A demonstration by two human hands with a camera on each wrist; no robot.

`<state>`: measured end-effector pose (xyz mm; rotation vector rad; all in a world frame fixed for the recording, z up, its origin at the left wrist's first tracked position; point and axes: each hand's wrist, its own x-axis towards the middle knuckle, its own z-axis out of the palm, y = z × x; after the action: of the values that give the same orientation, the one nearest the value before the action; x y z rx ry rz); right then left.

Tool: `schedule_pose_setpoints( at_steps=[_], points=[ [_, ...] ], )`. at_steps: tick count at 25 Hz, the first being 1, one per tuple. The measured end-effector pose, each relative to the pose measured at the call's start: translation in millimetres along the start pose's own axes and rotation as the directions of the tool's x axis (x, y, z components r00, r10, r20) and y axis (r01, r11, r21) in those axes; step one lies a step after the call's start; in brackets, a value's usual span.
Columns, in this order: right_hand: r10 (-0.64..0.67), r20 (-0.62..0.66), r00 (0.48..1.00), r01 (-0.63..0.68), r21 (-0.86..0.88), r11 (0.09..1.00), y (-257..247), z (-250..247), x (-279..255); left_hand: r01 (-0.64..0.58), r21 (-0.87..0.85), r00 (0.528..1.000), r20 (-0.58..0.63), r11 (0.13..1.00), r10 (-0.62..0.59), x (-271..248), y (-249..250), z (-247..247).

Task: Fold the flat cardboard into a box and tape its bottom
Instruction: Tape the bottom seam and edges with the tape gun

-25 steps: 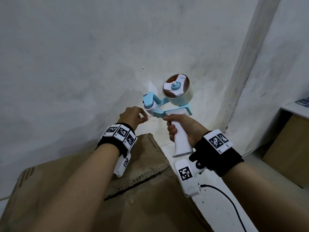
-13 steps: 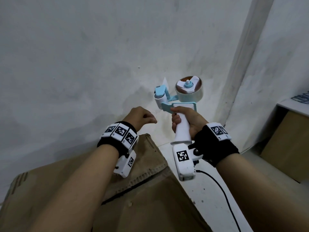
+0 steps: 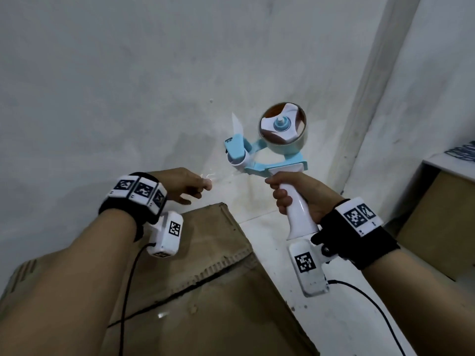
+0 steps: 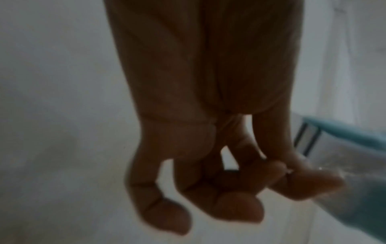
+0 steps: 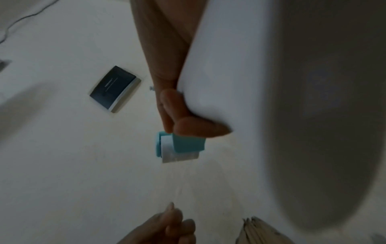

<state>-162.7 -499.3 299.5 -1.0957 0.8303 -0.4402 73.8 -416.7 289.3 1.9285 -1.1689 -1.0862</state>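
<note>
A blue and white tape dispenser (image 3: 270, 150) with a roll of clear tape is held up in front of the wall. My right hand (image 3: 280, 194) grips its white handle (image 5: 219, 82). My left hand (image 3: 203, 185), to the left of the dispenser's roller (image 5: 179, 148), pinches the free end of the clear tape (image 4: 292, 173) between thumb and forefinger. A faint strip of tape (image 3: 223, 176) runs from the roller to those fingers. Below both arms stands the brown cardboard box (image 3: 205, 304) with its flaps folded shut along a dark seam.
A grey wall fills the background, with a pillar (image 3: 365, 98) at the right. A brown cabinet (image 3: 442, 222) stands at the far right. White floor (image 3: 334, 317) lies right of the box, crossed by a black cable. A black-covered packet (image 5: 114, 89) lies on the white surface.
My left hand has drawn away to the left from the dispenser's roller, pulling out a short length of clear tape. The dispenser has stayed raised in my right hand.
</note>
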Motion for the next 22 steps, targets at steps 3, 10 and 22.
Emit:
schedule_pose_setpoints(
  at_steps=[3,10,22],
  points=[
    [-0.022,-0.014,1.0,0.023,0.043,0.999,-8.0,-7.8,-3.3,0.125,-0.06,0.992,0.025,0.99,-0.123,-5.3,-7.7,2.2],
    [0.007,-0.056,0.998,-0.002,0.081,0.997,2.2,6.0,2.7,-0.277,0.345,0.883,-0.276,0.897,0.379,1.7,8.2,47.9],
    [-0.022,-0.109,0.994,-0.003,-0.229,0.973,27.0,26.5,13.8,-0.116,0.542,0.9,-0.297,0.833,0.318,33.6,-10.0,33.0]
  ],
)
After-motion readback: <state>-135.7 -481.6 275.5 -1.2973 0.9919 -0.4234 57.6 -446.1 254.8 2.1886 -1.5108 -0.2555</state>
